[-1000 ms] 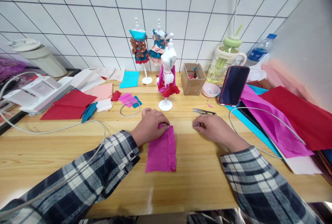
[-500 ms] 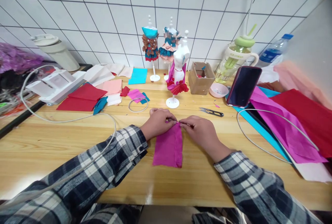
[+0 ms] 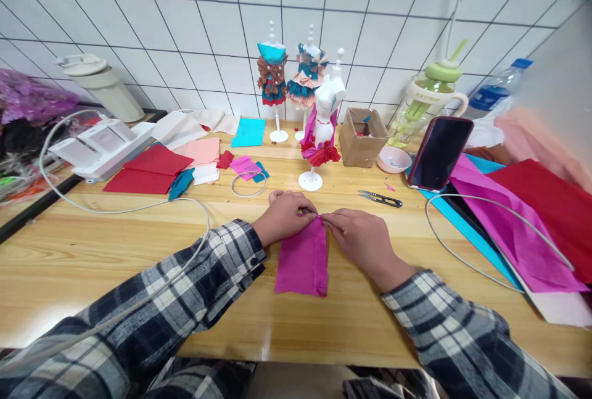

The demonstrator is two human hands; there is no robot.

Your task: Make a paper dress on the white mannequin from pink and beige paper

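A magenta piece of fabric (image 3: 300, 263) hangs down flat on the wooden table from between my hands, with a folded strip along its right side. My left hand (image 3: 287, 217) pinches its top edge between thumb and fingers. Against the top right corner, my right hand (image 3: 358, 235) is closed with thumb and forefinger pressed together; anything small between those fingertips is too tiny to make out. Just beyond my hands stands a white mini dress form (image 3: 327, 94) wearing a red and magenta ruffled skirt.
Thread snips (image 3: 380, 198) lie to the right, near a pink bowl (image 3: 394, 160), a cardboard box (image 3: 363, 146) and a propped phone (image 3: 440, 153). Two dressed forms stand behind. Fabric sheets (image 3: 513, 220) are piled at right; a hoop (image 3: 248, 184), scraps and a power strip (image 3: 102, 149) sit left.
The whole view has shifted slightly. Both hands stay at the fabric's top edge, and the right fingertips have moved only a little against the corner.
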